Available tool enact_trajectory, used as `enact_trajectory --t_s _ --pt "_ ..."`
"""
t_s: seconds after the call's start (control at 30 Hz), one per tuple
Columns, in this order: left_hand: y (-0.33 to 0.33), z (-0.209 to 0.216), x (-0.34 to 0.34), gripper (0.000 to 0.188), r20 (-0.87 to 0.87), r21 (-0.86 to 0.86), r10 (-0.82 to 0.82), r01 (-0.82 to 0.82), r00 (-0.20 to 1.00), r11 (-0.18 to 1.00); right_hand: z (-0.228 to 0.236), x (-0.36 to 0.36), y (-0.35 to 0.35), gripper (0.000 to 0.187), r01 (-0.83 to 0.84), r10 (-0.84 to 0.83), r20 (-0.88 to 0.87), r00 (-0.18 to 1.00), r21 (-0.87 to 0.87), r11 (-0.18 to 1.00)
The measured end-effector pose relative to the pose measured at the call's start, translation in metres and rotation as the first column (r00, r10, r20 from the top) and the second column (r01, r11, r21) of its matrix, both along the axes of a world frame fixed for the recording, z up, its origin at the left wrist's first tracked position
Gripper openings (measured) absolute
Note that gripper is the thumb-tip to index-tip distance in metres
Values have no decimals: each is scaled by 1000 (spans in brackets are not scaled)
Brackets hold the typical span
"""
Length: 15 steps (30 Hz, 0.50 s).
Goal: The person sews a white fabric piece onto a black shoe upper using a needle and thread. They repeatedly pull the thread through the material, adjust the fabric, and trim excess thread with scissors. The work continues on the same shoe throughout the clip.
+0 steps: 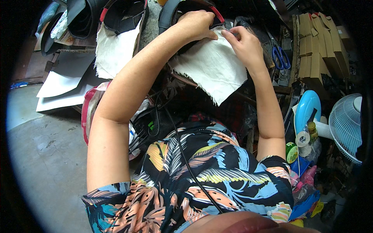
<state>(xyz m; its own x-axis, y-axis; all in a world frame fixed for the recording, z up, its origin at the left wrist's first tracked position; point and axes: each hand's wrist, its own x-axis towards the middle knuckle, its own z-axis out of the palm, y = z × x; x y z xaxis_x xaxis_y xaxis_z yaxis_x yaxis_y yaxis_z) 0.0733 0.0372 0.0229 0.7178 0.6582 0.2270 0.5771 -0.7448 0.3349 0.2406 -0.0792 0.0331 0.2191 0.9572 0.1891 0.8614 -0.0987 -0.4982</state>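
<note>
While the right hand (pixel 246 46) pinches the white cloth (pixel 213 68) at its upper edge, the left hand (pixel 197 25) bends beside it, its grip indeterminable; the cloth overhangs the counter (pixel 153 28) at its near edge.

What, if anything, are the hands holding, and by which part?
The right hand appears to pinch the white cloth at its upper edge. The left hand is at that edge too, but whether it grips anything cannot be told.

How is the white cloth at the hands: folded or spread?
Spread: the white cloth fans out below the left hand and right hand, its frayed edge showing.
</note>
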Motion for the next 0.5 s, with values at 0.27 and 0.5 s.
enact_trajectory --t_s 0.27,0.5 --pt "8 2 -5 41 53 -157 -30 38 998 987 -16 4 26 36 31 -38 -72 997 -107 994" --pt "9 -8 3 19 241 -150 28 9 970 989 -20 -5 23 27 127 -127 11 992 -76 989"
